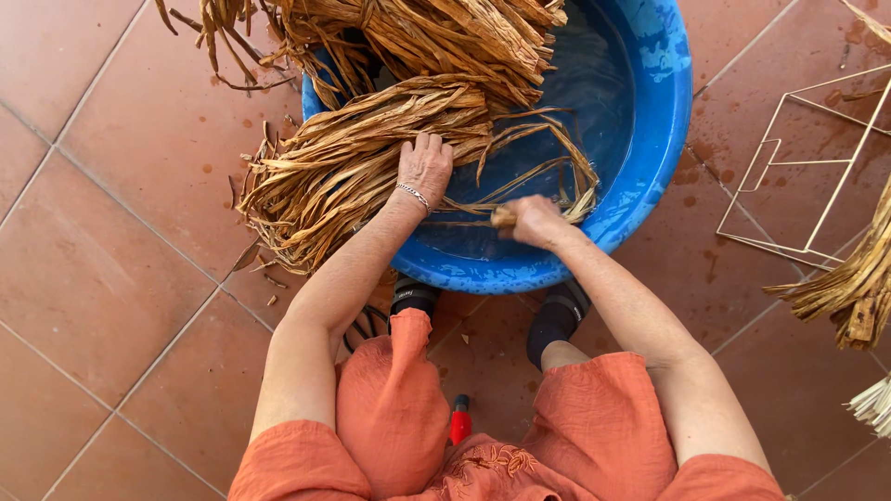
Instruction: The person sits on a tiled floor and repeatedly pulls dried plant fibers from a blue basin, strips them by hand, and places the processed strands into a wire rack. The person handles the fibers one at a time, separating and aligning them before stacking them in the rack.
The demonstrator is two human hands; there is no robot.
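Looking straight down here. There's a big blue tub [650, 121] on a terracotta tile floor [121, 278], with a bit of water in the bottom and bundles of dried tan leaves [371, 158] piled over its far-left rim, spilling out onto the tiles.

The left hand [424, 167] lies palm-down, fingers spread, flat on the nearer bundle right at the tub's left edge, pressing rather than gripping. There's a thin silver bracelet [414, 196] on that wrist.

The right hand [531, 221] is closed in a fist around the ends of a few loose strands [548, 181], which loop out from the fist over the water and curve back toward the big bundle. It sits just inside the near rim of the tub.

Off to the right, a white wire frame [798, 167] lies on the tiles, with another leaf bundle [858, 288] near it at the edge. A small red thing [460, 422] lies between the person's legs, too small to identify.
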